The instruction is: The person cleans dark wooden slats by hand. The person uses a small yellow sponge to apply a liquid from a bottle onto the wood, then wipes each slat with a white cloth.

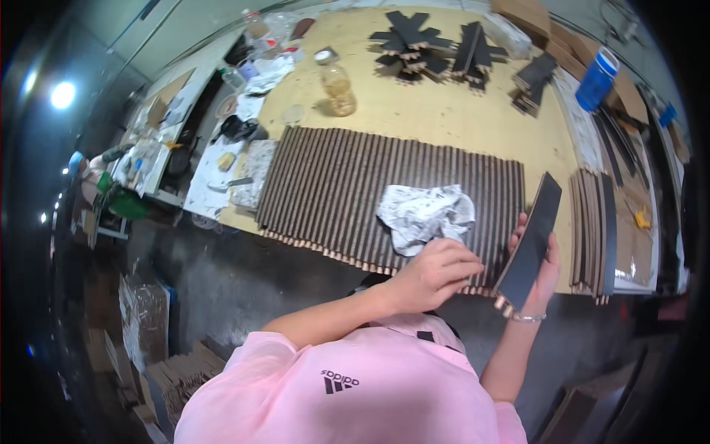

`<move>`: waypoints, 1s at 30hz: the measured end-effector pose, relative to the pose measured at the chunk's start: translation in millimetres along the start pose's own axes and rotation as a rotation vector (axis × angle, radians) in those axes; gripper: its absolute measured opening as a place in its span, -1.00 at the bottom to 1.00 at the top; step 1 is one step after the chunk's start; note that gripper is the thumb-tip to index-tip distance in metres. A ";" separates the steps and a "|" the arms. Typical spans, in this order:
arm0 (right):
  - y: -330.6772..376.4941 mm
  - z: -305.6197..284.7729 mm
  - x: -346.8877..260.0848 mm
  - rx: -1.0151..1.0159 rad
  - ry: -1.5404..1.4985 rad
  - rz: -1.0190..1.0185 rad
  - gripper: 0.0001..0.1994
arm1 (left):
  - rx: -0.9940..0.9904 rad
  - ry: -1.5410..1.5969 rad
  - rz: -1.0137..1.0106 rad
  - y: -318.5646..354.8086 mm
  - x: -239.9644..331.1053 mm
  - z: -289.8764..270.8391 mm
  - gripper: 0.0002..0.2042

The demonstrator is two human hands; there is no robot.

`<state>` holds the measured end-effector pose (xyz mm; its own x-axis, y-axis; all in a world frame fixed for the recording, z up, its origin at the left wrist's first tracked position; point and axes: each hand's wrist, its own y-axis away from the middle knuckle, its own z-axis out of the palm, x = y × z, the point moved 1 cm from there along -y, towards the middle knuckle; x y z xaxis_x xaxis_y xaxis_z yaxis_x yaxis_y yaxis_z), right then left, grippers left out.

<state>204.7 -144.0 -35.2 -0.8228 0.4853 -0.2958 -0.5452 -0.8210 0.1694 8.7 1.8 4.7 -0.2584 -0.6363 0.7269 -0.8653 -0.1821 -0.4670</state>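
Flat blk slat (535, 229), R of centre in frame, held up at a slant, top end leaning R, btm end lower L w/ a couple of short pale wood pegs (504, 305) sticking out; broad smooth face showing. White rag (427, 214) w/ dk grey smudges lies crumpled nr mid-frame, on R half of a long row of slats (333, 194), dk & brown, packed side by side on edge across mid-frame, pale peg ends along lower edge.
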 end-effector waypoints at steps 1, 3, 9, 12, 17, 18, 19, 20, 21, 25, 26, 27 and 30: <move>4.5 2.5 -14.1 -0.024 -0.024 0.026 -0.42 | 0.067 -0.002 -0.011 -1.4 -4.1 5.9 -0.65; 5.8 24.5 61.8 -0.028 -0.165 -0.021 -0.44 | 0.131 -0.107 -0.094 28.2 -36.6 -103.5 -0.73; 39.6 42.8 37.8 -0.050 -0.029 -0.136 -0.42 | 0.678 -0.370 -0.578 119.5 -132.2 -244.9 -0.80; 44.9 44.5 54.6 -0.030 -0.048 -0.137 -0.42 | 0.657 -0.769 -0.529 199.2 -196.3 -339.2 -0.75; 36.1 70.6 117.8 0.015 -0.081 -0.123 -0.43 | 0.534 -0.816 -0.822 249.4 -217.9 -392.8 -0.76; 32.2 77.4 132.1 0.022 -0.148 -0.082 -0.43 | 0.532 -0.797 -0.823 252.8 -218.2 -395.7 -0.76; 30.4 81.7 143.2 0.032 -0.214 -0.046 -0.44 | 0.500 -0.732 -0.836 255.9 -217.6 -395.2 -0.77; 30.7 83.8 151.3 -0.001 -0.237 0.004 -0.46 | 0.464 -0.664 -0.846 258.5 -216.9 -393.9 -0.78; 31.2 94.3 164.6 0.091 -0.247 -0.036 -0.45 | 0.448 -0.636 -0.840 257.8 -214.8 -395.2 -0.78; 36.5 112.1 207.8 0.195 -0.226 -0.174 -0.49 | 0.539 -0.562 -0.714 265.3 -215.1 -396.3 -0.87; 36.7 115.2 217.7 0.226 -0.196 -0.195 -0.50 | 0.557 -0.400 -0.721 258.1 -206.0 -388.7 -0.91; 38.8 114.3 226.8 0.259 -0.169 -0.224 -0.51 | 0.562 -0.237 -0.729 246.2 -192.2 -382.8 -0.95; 54.3 104.8 250.6 0.311 -0.166 -0.405 -0.54 | 0.367 0.235 -0.736 197.9 -134.5 -327.9 -0.96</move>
<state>-48.0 -35.5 -1.6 -0.5376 0.8063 -0.2466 -0.8251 -0.4428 0.3510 -268.7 297.1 -20.4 0.1971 -0.0963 0.9756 -0.6643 -0.7450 0.0607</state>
